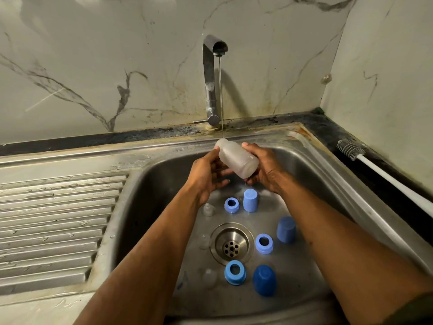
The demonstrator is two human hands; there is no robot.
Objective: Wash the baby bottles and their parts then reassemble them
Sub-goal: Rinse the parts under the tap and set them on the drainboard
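I see both hands gripping 1 bottle [236,158] at the sink's [328,160] back edge, tilted under the tap [212,80] stream for rinsing: left hand [208,174] wraps its neck, right hand [264,170] its base. Blue rings [232,205] and caps [250,200] wait around the drain [231,243].

blue caps [250,200], frosted bottle [236,158], veined marble wall [93,66]

Two bare forearms are seen, uncovered from elbow to wrist. No rings, watch or gloves are worn on the left hand [206,174] or the right hand [264,170]. A dark olive sleeve edge [414,308] is visible on the right arm at the lower right corner.
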